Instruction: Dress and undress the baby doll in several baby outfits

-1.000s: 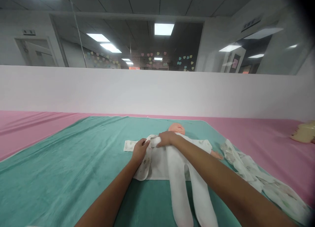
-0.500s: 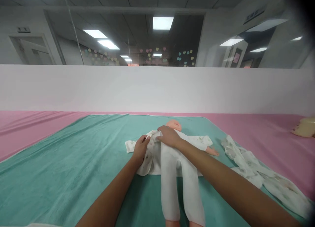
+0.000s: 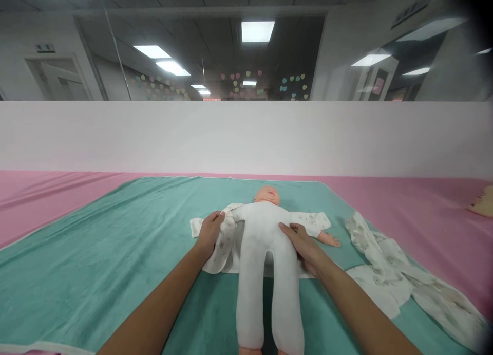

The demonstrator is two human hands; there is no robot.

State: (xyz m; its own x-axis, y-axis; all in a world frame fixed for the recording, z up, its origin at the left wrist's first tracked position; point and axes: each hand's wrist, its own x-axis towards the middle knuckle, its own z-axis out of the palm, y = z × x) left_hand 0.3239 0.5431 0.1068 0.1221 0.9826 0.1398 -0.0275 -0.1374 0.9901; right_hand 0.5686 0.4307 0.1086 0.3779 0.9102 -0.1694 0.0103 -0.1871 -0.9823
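A baby doll (image 3: 265,242) with a white cloth body lies on its back, head (image 3: 267,194) away from me. A white printed baby shirt (image 3: 220,249) is spread open under it. The sleeve at the right covers one doll arm, whose hand (image 3: 329,239) sticks out of the cuff. At the doll's left side, my left hand (image 3: 210,234) is closed on the shirt's edge near the other sleeve. My right hand (image 3: 304,244) grips the doll's right side at the waist, thumb on top and fingers partly hidden beneath.
A teal blanket (image 3: 115,257) covers the pink surface (image 3: 389,195). White printed baby clothes (image 3: 400,273) lie crumpled at the right. A pale yellow object (image 3: 483,202) sits at the far right edge. A low white wall (image 3: 246,139) with glass above stands behind.
My right hand has moved from the doll's chest by the left shoulder down to its right waist. The doll appears shifted slightly left. My left hand keeps hold of the shirt.
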